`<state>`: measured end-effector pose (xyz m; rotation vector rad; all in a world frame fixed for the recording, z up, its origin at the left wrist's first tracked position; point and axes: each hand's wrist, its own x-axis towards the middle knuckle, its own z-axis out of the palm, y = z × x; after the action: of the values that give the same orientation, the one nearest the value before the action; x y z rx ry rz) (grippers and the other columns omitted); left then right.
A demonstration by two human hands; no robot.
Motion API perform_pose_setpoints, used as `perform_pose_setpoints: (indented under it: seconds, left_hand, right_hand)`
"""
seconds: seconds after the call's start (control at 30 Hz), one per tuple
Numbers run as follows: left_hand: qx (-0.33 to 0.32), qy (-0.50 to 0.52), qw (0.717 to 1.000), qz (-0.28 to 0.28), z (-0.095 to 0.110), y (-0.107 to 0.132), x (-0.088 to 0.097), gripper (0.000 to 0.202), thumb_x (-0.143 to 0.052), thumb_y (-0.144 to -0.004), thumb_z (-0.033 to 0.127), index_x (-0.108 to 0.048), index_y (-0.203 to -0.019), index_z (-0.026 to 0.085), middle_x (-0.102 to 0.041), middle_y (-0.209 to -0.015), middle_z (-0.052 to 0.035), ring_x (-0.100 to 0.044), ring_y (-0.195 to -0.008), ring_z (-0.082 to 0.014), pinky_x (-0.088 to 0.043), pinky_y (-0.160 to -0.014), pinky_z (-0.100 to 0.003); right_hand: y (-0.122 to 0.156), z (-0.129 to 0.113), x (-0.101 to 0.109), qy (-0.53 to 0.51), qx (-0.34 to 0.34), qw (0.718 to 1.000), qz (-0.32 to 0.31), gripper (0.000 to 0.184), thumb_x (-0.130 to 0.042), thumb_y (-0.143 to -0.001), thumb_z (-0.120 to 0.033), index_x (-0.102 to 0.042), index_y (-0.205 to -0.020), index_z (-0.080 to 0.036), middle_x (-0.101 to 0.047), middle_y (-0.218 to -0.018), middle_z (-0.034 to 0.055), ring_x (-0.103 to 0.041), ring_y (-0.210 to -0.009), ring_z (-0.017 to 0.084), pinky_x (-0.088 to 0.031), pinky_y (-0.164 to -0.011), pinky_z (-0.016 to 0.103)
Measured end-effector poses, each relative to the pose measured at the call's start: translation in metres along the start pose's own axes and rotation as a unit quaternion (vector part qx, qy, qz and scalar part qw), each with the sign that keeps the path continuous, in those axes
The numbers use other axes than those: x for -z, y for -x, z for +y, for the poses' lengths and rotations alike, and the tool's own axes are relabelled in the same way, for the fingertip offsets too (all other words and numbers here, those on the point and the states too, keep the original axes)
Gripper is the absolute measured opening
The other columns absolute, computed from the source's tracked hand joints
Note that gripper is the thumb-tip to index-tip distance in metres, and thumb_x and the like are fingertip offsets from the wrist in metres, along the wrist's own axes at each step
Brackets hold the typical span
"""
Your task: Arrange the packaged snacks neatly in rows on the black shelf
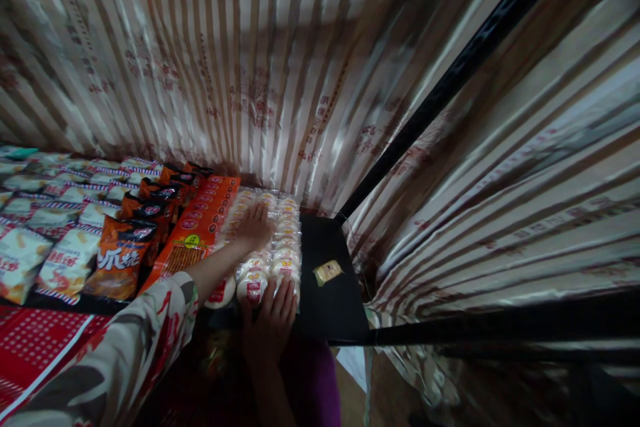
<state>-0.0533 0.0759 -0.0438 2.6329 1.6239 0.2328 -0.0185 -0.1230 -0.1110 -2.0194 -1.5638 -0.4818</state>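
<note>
A clear pack of round white rice crackers [287, 247], in rows of individually wrapped pieces, lies on a black shelf [330, 310]. My left hand [257, 227] reaches across from the left in a floral sleeve and rests on the middle of the pack, fingers extended. At the pack's front edge, my right hand [270, 317] lies with its fingers stretched over the nearest crackers; its thumb is at the left. Against the pack's left side is a large orange snack bag [200, 220] with brown sticks pictured on it. My left forearm covers part of that bag.
Orange-and-black snack bags [120, 257] and rows of white snack bags [67, 260] fill the shelf leftward. One small yellowish packet [328, 272] lies on the right. Black metal bars [425, 110] frame the shelf's right end. Pleated striped curtain cloth [250, 80] hangs behind.
</note>
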Motion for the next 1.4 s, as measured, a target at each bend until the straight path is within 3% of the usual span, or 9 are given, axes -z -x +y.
perform_pose_setpoints:
  seconds: [0.3, 0.5, 0.77, 0.97, 1.07, 1.17, 1.27, 1.4]
  left_hand:
    - [-0.009, 0.012, 1.000, -0.011, -0.004, -0.007, -0.008, 0.060, -0.025, -0.095, 0.039, -0.033, -0.140, 0.000, -0.030, -0.148, -0.0190, -0.025, -0.139, -0.0281, -0.018, -0.113, -0.043]
    - [-0.020, 0.003, 0.998, 0.056, -0.004, -0.018, -0.013, 0.061, -0.027, -0.094, 0.040, -0.033, -0.140, 0.001, -0.029, -0.149, -0.0184, -0.022, -0.140, -0.0287, -0.015, -0.114, -0.044]
    - [-0.035, 0.012, 0.997, 0.071, -0.010, -0.030, -0.019, 0.051, -0.033, -0.093, 0.036, -0.044, -0.136, 0.010, -0.044, -0.141, -0.0175, -0.034, -0.135, -0.0285, -0.019, -0.112, -0.051]
    - [-0.030, 0.012, 0.997, 0.063, -0.009, -0.025, -0.014, 0.052, -0.030, -0.094, 0.037, -0.042, -0.137, 0.011, -0.042, -0.143, -0.0155, -0.032, -0.136, -0.0269, -0.016, -0.113, -0.050]
    - [-0.045, 0.027, 0.997, 0.059, -0.002, -0.020, -0.004, 0.055, -0.031, -0.094, 0.039, -0.036, -0.141, 0.010, -0.035, -0.147, -0.0148, -0.023, -0.140, -0.0270, -0.013, -0.114, -0.050]
    - [-0.100, 0.051, 0.993, 0.026, 0.016, -0.007, 0.004, 0.054, -0.027, -0.095, 0.041, -0.036, -0.141, 0.015, -0.033, -0.149, -0.0100, -0.021, -0.141, -0.0249, -0.013, -0.115, -0.049]
    - [-0.171, 0.066, 0.983, -0.019, 0.037, 0.011, 0.003, 0.050, -0.025, -0.096, 0.037, -0.041, -0.139, 0.018, -0.037, -0.147, -0.0068, -0.022, -0.141, -0.0226, -0.013, -0.116, -0.046]
    - [-0.185, 0.058, 0.979, -0.058, 0.050, 0.026, -0.002, 0.050, -0.031, -0.094, 0.035, -0.039, -0.140, 0.018, -0.038, -0.147, -0.0078, -0.023, -0.140, -0.0229, -0.011, -0.116, -0.048]
  right_hand:
    - [0.000, 0.000, 0.001, -0.010, -0.007, 1.000, -0.010, 0.075, -0.047, -0.085, -0.059, -0.042, -0.135, -0.004, -0.032, -0.146, 0.0261, -0.020, -0.139, 0.037, -0.032, -0.102, 0.058]
    - [0.000, 0.000, 0.000, -0.009, -0.003, 1.000, -0.004, 0.074, -0.049, -0.085, -0.057, -0.041, -0.136, -0.004, -0.030, -0.147, 0.0257, -0.018, -0.139, 0.038, -0.032, -0.101, 0.058]
    - [-0.003, -0.001, 0.002, 0.001, 0.003, 1.000, 0.008, 0.078, -0.051, -0.083, -0.059, -0.039, -0.137, -0.004, -0.030, -0.147, 0.0263, -0.017, -0.140, 0.037, -0.033, -0.102, 0.058]
    - [-0.001, 0.000, 0.002, -0.007, -0.002, 1.000, -0.001, 0.075, -0.048, -0.085, -0.058, -0.040, -0.136, -0.004, -0.030, -0.146, 0.0260, -0.016, -0.140, 0.037, -0.033, -0.101, 0.059]
    - [0.000, 0.000, 0.001, -0.005, -0.001, 1.000, 0.000, 0.075, -0.048, -0.084, -0.058, -0.042, -0.135, -0.004, -0.031, -0.146, 0.0266, -0.017, -0.140, 0.037, -0.034, -0.100, 0.058]
    - [0.001, 0.001, -0.001, -0.005, -0.004, 1.000, 0.001, 0.076, -0.047, -0.085, -0.059, -0.042, -0.136, -0.004, -0.031, -0.146, 0.0267, -0.019, -0.139, 0.037, -0.035, -0.100, 0.058]
    - [0.002, 0.001, -0.004, -0.004, -0.006, 1.000, 0.007, 0.079, -0.046, -0.084, -0.060, -0.040, -0.136, -0.001, -0.032, -0.145, 0.0282, -0.022, -0.138, 0.037, -0.034, -0.100, 0.058]
    - [0.003, 0.001, -0.005, -0.004, -0.012, 1.000, 0.004, 0.080, -0.046, -0.085, -0.060, -0.040, -0.136, 0.001, -0.034, -0.143, 0.0294, -0.023, -0.138, 0.037, -0.034, -0.101, 0.057]
